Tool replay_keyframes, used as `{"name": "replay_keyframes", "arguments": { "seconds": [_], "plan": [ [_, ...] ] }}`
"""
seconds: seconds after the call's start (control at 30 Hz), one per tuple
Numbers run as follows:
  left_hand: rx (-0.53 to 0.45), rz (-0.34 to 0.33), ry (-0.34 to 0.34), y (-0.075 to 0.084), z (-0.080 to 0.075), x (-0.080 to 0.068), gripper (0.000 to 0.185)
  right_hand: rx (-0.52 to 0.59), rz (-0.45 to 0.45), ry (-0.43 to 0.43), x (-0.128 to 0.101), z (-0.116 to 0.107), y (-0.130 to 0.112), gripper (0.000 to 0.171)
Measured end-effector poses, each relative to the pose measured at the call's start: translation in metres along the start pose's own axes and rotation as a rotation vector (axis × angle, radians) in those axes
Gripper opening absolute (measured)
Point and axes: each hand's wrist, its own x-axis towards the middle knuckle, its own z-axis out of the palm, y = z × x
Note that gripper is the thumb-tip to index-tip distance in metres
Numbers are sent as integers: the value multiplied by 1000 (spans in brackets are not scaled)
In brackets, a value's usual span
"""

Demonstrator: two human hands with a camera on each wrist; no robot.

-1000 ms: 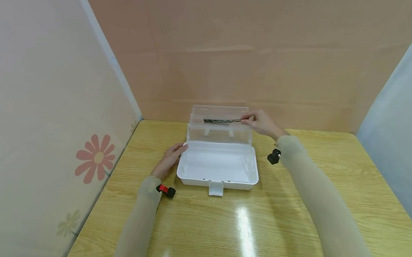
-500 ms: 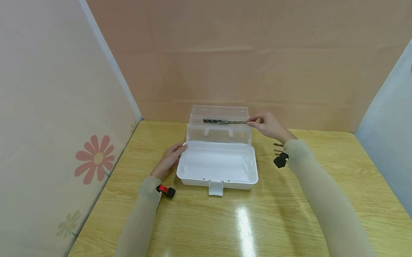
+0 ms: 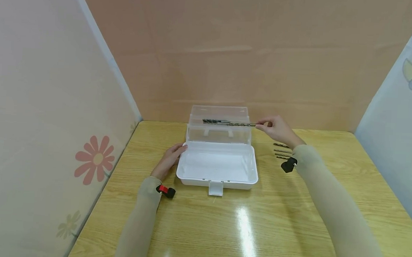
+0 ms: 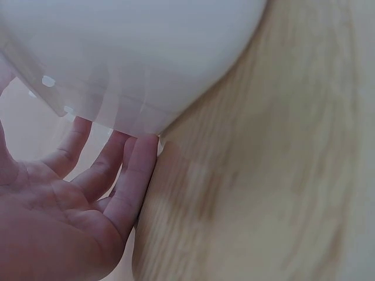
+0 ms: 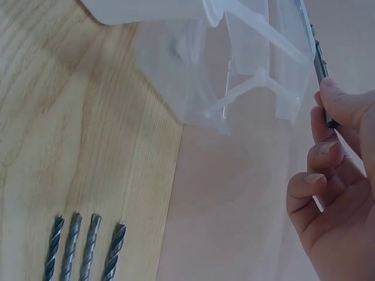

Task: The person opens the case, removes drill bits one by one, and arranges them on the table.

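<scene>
A left hand (image 3: 170, 159), fingers gently bent, grips the left side of an open white box (image 3: 196, 182). Dark drill bits (image 3: 216, 121) show at its clear raised section (image 3: 221, 112). Beside them, the right hand (image 3: 279, 130) pinches another bit (image 3: 242, 125); four bits (image 5: 91, 249) lie rightmost, on the wooden table (image 3: 330, 166).

Gap between white box (image 3: 192, 183) and drill bits (image 3: 283, 151); raised translucent section (image 3: 218, 136) bars rear.

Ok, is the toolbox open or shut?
The toolbox is open: its translucent lid is swung back behind the white base, whose inside shows in the head view.
</scene>
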Motion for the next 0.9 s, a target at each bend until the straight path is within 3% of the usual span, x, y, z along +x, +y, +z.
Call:
{"name": "replay_keyframes", "arguments": {
  "seconds": [0.43, 0.67, 0.9],
  "plan": [
    [-10, 0, -1, 1, 2, -1, 73, -30, 37, 2, -20, -6, 10, 40],
    [-7, -2, 3, 2, 2, -1, 72, 20, 47, 42, -33, -8, 17, 36],
    [-14, 5, -8, 2, 1, -1, 74, 31, 69, 19, -47, -11, 29, 39]
  ]
}}
